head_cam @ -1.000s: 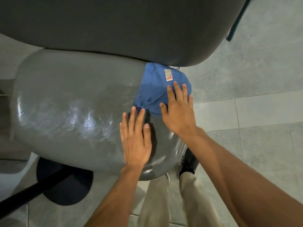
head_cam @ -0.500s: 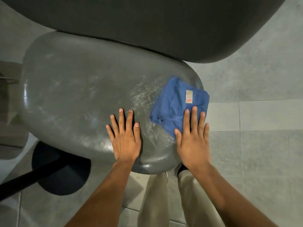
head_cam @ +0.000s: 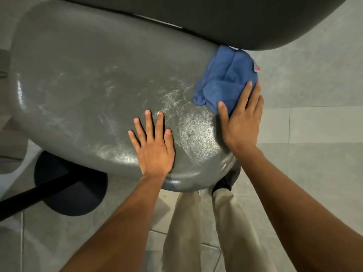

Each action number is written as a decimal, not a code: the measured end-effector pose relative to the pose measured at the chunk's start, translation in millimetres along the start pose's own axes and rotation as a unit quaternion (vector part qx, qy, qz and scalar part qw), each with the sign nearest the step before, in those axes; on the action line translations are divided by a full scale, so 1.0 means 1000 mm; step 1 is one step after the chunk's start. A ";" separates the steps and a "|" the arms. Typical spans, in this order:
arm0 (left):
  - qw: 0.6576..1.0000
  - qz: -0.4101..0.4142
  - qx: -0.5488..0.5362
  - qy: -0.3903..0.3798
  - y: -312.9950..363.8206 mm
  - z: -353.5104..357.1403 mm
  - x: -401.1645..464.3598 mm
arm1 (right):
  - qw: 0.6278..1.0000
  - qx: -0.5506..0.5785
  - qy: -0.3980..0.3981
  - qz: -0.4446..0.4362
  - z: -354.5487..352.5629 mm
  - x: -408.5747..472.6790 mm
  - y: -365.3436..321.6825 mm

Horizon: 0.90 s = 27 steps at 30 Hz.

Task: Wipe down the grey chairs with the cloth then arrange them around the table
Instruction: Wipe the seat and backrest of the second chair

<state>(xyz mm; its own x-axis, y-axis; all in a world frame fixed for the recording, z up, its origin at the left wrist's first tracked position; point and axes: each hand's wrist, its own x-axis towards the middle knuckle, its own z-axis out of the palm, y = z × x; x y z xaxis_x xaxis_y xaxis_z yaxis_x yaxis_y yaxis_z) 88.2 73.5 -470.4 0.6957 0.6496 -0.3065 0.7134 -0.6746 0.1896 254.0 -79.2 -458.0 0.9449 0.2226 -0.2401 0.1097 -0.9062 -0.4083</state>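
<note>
Left hand [head_cam: 155,146] laid flat on near edge of grey chair seat [head_cam: 94,79], fingers spread and straight, bracing, holding nothing. Right hand [head_cam: 242,122] flat as well, fingers straight and together, pressing blue cloth [head_cam: 225,79] onto right rim of seat, just below dark backrest [head_cam: 225,18]. Cloth soft, limp, bunched into folds; judged light, best driven under a flat palm, not pinched. Seat surface hard, glossy, streaked with damp, likely slippery under the cloth. Chair on a black pedestal base [head_cam: 70,191] on tiled floor [head_cam: 314,118]; likely heavy enough to need both hands at seat rim or backrest for moving.
</note>
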 end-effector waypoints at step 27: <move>0.999 0.021 -0.010 -0.026 -0.003 -0.011 0.000 | 0.993 -0.112 0.004 -0.027 0.031 -0.139 -0.005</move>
<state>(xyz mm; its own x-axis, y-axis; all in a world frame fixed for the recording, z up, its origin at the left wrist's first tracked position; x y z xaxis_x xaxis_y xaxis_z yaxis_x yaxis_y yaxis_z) 87.4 79.6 -460.8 0.7196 0.6024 -0.3455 0.6864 -0.6925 0.2220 112.6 -94.1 -449.6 0.9381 0.2704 -0.2167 0.2244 -0.9506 -0.2146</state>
